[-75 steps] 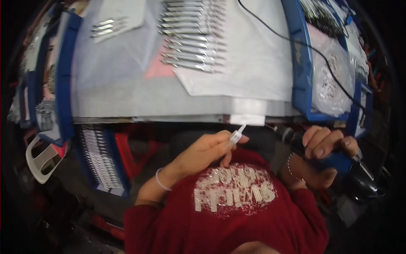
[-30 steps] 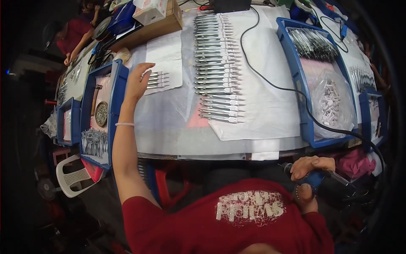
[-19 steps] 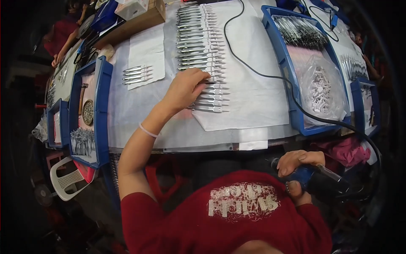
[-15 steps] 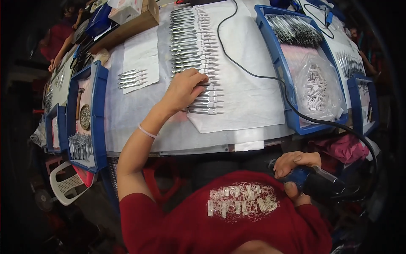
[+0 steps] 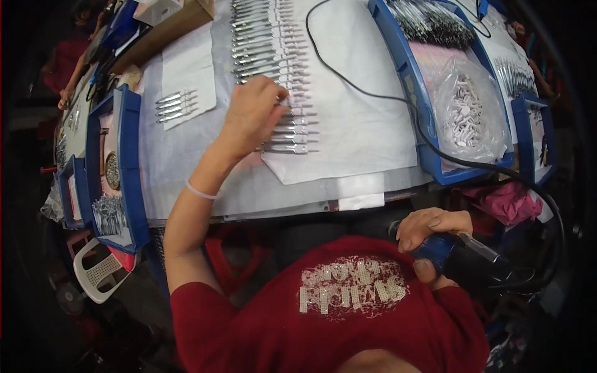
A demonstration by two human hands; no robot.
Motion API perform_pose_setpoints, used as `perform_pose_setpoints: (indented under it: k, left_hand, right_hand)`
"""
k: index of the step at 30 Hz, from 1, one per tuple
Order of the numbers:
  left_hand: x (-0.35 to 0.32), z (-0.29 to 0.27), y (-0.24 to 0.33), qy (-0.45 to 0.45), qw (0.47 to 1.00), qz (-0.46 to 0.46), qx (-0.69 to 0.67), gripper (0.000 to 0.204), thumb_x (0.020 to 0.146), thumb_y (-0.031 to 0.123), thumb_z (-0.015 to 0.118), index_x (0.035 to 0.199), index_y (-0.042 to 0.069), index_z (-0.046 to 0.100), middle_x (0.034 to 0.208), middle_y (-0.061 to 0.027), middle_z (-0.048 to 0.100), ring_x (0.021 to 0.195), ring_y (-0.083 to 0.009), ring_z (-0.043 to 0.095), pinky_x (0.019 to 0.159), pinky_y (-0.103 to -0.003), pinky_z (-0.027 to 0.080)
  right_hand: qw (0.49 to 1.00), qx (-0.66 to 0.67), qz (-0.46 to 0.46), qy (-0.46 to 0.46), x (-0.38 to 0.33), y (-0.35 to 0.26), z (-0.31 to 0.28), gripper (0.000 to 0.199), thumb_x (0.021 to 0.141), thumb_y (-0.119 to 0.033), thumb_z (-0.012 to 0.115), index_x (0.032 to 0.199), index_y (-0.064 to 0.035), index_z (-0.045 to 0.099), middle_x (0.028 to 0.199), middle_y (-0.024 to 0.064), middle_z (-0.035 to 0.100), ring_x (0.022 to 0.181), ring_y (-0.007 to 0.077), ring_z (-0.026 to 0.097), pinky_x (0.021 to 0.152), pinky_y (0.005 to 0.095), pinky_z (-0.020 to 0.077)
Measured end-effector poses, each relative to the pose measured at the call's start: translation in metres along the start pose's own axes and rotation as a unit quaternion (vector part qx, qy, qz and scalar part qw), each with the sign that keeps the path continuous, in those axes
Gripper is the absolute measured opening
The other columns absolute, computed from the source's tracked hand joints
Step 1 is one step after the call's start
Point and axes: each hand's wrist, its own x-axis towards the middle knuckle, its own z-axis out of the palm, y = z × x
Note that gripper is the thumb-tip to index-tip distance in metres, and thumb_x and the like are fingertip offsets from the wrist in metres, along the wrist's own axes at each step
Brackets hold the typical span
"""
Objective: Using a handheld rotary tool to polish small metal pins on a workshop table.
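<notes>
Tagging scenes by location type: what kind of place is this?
Likely a small assembly or finishing workshop: rows of metal tools laid out on a cloth-covered bench, blue parts trays, and a corded power tool in the right hand.

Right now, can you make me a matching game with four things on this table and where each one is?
Things:
1. left hand
2. right hand
3. clear bag of small white pieces
4. black cable

Places:
A. inside the blue tray on the right
B. on the row of metal tools
C. winding across the white sheet
D. gripping the dark blue power tool near the red shirt

Pairs: 1-B, 2-D, 3-A, 4-C
</notes>
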Motion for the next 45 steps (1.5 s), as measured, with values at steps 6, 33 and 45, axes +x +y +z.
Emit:
perform_pose_setpoints:
  k: [6,33,45]
  left_hand:
    - [-0.021,-0.029,0.092,0.079,0.978,-0.122,-0.151,0.027,0.079,0.001,0.068,0.104,0.002,0.057,0.088,-0.0119,0.063,0.075,-0.0250,0.063,0.066,-0.032,0.050]
    - [-0.101,0.105,0.202,-0.020,0.245,-0.487,-0.838,0.047,0.098,0.045,0.044,0.095,0.002,0.064,0.065,-0.0011,0.053,0.051,-0.0076,0.044,0.048,-0.021,0.034]
    - [-0.099,0.105,0.213,0.009,0.433,-0.498,-0.751,0.045,0.100,0.042,0.042,0.096,0.002,0.062,0.063,-0.0012,0.052,0.049,-0.0060,0.042,0.046,-0.020,0.033]
  right_hand:
    - [0.999,-0.024,0.033,0.012,0.000,-0.001,-0.005,0.051,0.077,-0.016,0.075,0.113,-0.0047,0.041,0.082,0.0097,0.059,0.068,0.0202,0.060,0.063,0.0347,0.0501]
    - [0.937,-0.179,0.300,0.003,-0.044,0.050,-0.011,0.051,0.065,-0.007,0.080,0.112,-0.0027,0.058,0.098,0.0112,0.068,0.087,0.0193,0.068,0.075,0.0278,0.0518]
    - [0.922,-0.188,0.336,-0.041,-0.036,0.051,-0.007,0.046,0.070,-0.003,0.075,0.113,-0.0025,0.057,0.089,0.0105,0.069,0.084,0.0183,0.070,0.074,0.0276,0.0528]
